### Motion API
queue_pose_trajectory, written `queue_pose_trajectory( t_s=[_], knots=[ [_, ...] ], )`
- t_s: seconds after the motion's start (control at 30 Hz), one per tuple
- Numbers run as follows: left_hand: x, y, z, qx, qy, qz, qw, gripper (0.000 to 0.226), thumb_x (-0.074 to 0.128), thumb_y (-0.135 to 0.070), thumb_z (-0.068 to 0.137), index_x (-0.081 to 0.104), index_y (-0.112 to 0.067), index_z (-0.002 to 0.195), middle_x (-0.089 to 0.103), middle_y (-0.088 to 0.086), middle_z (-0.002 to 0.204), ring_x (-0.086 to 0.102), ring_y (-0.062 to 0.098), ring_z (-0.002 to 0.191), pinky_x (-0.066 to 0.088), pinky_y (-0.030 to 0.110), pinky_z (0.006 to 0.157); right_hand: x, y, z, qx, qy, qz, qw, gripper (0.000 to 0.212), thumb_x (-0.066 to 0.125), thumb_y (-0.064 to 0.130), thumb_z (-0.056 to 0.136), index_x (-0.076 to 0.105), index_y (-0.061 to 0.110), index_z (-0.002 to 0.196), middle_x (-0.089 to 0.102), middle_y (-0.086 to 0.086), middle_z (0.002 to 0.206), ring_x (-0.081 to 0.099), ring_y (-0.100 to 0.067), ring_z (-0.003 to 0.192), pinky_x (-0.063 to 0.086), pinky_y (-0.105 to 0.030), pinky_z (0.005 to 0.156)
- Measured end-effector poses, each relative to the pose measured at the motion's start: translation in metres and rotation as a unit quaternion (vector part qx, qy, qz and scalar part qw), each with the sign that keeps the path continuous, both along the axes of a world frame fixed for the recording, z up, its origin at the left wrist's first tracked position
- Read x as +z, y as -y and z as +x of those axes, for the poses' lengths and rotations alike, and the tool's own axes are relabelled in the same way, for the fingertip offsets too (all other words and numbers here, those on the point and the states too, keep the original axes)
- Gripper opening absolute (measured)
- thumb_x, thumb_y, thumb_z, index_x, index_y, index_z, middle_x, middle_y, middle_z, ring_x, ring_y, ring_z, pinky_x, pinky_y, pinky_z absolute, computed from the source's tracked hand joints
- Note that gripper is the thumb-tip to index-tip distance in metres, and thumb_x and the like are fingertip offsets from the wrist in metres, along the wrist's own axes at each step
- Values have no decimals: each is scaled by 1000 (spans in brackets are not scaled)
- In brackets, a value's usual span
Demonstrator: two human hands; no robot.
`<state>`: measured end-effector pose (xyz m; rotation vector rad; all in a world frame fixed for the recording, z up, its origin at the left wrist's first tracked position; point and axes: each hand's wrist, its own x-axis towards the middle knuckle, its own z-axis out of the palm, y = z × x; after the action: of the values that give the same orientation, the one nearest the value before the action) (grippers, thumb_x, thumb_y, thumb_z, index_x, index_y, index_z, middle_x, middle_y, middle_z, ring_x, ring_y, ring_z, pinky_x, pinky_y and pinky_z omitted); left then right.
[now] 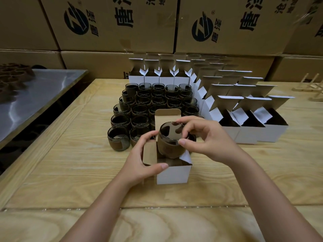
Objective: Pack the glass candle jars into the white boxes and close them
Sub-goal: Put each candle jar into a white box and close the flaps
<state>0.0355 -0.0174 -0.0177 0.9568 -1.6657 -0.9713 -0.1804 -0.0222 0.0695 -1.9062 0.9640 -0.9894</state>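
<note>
An open white box [172, 173] stands on the wooden table [70, 172] in front of me, its lid flap up at the back. My left hand [141, 163] grips the box at its left wall and front corner. My right hand [204, 140] pinches the rim of a dark glass candle jar [170, 142] with a brown band. The jar sits tilted in the box's mouth, its lower part inside. Behind the box stand several more dark jars [139, 109] in rows.
Several open white boxes [244, 117] stand in rows to the right and behind the jars. Large brown cartons [113, 23] form a wall at the back. A metal table [35, 91] lies at the left, wooden pieces [314, 89] at the far right.
</note>
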Motion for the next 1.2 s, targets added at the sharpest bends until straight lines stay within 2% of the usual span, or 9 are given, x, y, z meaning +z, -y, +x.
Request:
queue_pose_trajectory(
  t_s=[0.17, 0.27, 0.47, 0.57, 0.6, 0.67, 0.83, 1.07, 1.2],
  knots=[
    [0, 0, 0, 5, -3, -3, 1000, 73, 81, -40, 61, 49, -35, 127, 62, -21, 116, 60, 1, 107, 45, 9, 81, 2, 2, 16, 61, 87, 22, 994, 9, 69, 14, 76, 65, 22, 72, 63, 8, 117, 65, -13, 105, 53, -27, 84],
    [2, 1, -1, 6, -4, -10, 1000, 68, 81, -33, 61, 52, -47, 122, 64, -19, 115, 62, 3, 105, 48, 11, 79, -2, 3, 23, 81, 33, 24, 996, 8, 68, 16, 77, 62, 20, 73, 61, 6, 118, 63, -6, 106, 53, -23, 79],
    [2, 0, -1, -2, -2, -15, 1000, 77, 79, -31, 62, 46, -26, 132, 60, -20, 121, 57, 2, 113, 44, 10, 86, 8, 2, 16, 87, -32, -3, 996, 11, 69, 17, 77, 59, 22, 75, 60, 6, 119, 62, 2, 94, 49, -17, 71],
    [3, 0, 0, -3, 1, -2, 1000, 80, 79, -37, 61, 44, -29, 132, 59, -21, 121, 57, 2, 113, 44, 10, 86, 11, 5, 3, 67, -61, 5, 996, 17, 72, 10, 80, 59, 19, 75, 60, 6, 121, 66, -13, 84, 53, -26, 70],
    [3, 0, 0, -2, 4, 2, 1000, 80, 79, -39, 60, 44, -31, 132, 60, -22, 120, 58, 1, 112, 44, 10, 86, 12, 6, -2, 67, -70, 6, 995, 19, 72, 6, 81, 59, 18, 74, 60, 4, 121, 65, -4, 81, 52, -22, 69],
    [2, 0, 1, -2, 3, 11, 1000, 83, 80, -41, 59, 44, -33, 133, 61, -19, 119, 59, 6, 112, 45, 12, 86, 11, 6, -8, 74, -84, 16, 994, 21, 71, 1, 82, 59, 17, 74, 59, 0, 122, 61, 9, 88, 48, -14, 72],
    [1, 0, 2, 2, 5, 14, 1000, 86, 81, -43, 57, 44, -34, 134, 62, -11, 119, 60, 12, 112, 48, 19, 89, 0, 9, -7, 102, -141, 12, 985, 11, 68, 10, 86, 64, 18, 79, 51, 8, 128, 49, 4, 121, 47, -15, 93],
    [1, 0, 1, 2, 4, 14, 1000, 85, 80, -45, 57, 45, -34, 133, 62, -6, 118, 60, 12, 110, 47, 17, 87, -6, 12, -5, 116, -246, -67, 960, 6, 64, 23, 91, 63, 26, 85, 47, 12, 136, 38, -2, 130, 37, -31, 107],
    [1, 0, 1, 1, 1, 16, 1000, 84, 80, -44, 57, 45, -34, 132, 61, -4, 116, 61, 10, 106, 47, 16, 85, -12, 10, -3, 105, -288, -74, 949, 8, 65, 28, 89, 61, 33, 83, 46, 19, 140, 36, -7, 122, 37, -33, 101]
  ],
)
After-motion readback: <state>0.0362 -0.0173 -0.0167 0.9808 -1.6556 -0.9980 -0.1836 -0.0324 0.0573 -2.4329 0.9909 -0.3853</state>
